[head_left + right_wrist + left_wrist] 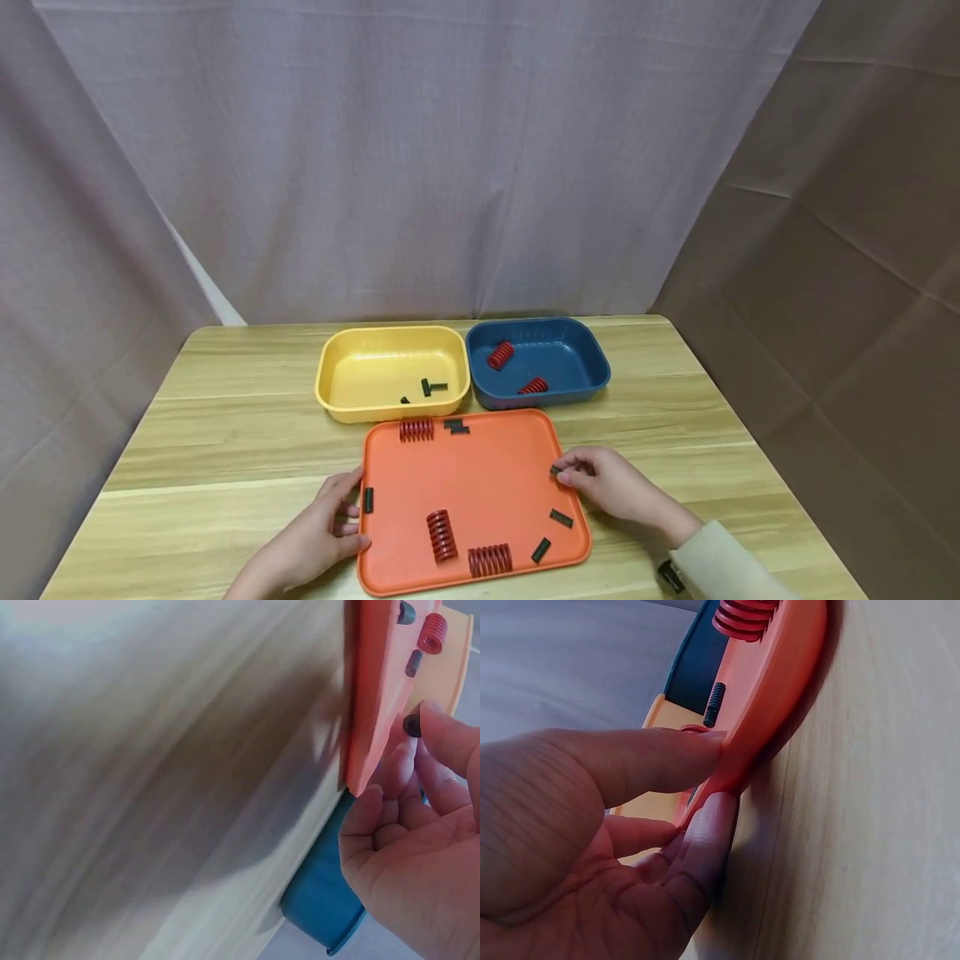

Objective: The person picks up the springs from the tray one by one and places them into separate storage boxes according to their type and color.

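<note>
The left hand [311,537] holds the left edge of an orange tray [480,483]; in the left wrist view its thumb lies at the rim with fingers beside and below. Close to those fingers a small dark spring [368,500] lies inside the tray. At the tray's right edge, the right hand [611,483] pinches another small dark spring [412,725] between thumb and fingers. Nearer the front right lie two more dark springs [561,518]. Large red springs [442,535] rest at the tray's front and back, and small dark springs [453,424] sit at the back.
Behind the tray stands a yellow bin [352,404] with several small dark springs inside. Against its right side, a blue bin [592,387] contains two red springs [500,355]. A black object [671,575] lies beside the right sleeve. Curtains [450,167] enclose the wooden table [225,433].
</note>
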Demonstrator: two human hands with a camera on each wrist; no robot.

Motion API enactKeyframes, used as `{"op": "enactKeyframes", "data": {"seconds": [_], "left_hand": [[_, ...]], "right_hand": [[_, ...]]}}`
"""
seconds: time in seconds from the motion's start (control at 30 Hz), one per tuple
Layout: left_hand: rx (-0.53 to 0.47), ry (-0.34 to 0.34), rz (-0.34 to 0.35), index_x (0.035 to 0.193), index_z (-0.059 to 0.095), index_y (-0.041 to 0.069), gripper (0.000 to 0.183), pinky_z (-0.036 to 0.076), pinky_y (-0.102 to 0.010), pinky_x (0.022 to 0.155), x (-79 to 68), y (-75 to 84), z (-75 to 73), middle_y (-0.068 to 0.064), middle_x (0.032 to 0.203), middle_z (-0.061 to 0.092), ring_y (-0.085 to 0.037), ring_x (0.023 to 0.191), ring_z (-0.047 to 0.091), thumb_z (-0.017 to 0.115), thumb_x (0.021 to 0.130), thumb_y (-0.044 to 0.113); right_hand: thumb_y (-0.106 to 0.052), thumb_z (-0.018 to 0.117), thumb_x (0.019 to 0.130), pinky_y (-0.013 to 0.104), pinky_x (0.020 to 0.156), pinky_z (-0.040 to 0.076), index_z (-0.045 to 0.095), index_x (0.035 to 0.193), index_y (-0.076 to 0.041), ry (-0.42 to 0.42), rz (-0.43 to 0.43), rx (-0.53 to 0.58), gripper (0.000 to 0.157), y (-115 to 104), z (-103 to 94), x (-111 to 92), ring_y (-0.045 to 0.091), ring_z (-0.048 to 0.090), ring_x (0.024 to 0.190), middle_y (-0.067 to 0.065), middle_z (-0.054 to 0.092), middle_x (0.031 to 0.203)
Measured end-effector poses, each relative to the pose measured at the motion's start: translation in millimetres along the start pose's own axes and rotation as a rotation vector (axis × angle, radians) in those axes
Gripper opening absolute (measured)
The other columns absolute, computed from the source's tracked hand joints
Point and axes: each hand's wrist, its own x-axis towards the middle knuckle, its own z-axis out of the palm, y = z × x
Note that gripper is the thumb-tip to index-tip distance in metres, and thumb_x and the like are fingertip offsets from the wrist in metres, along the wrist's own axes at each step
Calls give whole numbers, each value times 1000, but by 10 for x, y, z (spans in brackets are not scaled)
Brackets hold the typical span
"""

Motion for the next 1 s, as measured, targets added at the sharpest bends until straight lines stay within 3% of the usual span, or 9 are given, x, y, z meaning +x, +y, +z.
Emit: {"op": "enactKeyframes", "data": {"seconds": [0.3,0.57,0.7,1.0], "left_hand": [[40,-1,19,151,18,-4,94,52,-27,84,-16,-7,-2,-18,140,29,-26,106,49,77,79,1],[53,-3,27,152,17,-3,93,52,-26,84,-14,-2,-2,-18,140,28,-26,107,49,77,80,2],[54,-1,29,152,18,-4,93,52,-26,84,-13,7,-3,-19,140,29,-27,107,49,76,80,1],[48,-7,22,152,18,-3,93,52,-26,84,-4,-2,-7,-19,138,29,-26,107,48,76,80,-1]], "right_hand": [[-24,53,101,30,76,49,66,109,-13,85,17,-12,19,-180,59,87,16,57,90,1,64,103],[-24,48,103,31,71,43,61,106,-11,99,2,-16,19,-376,131,232,16,51,80,5,59,92],[-25,49,102,31,70,43,61,105,-10,123,-38,0,19,-498,168,354,16,51,79,6,60,91],[-23,59,98,31,70,47,65,102,-17,290,-92,-11,9,-761,273,692,14,52,76,-5,59,87]]}}
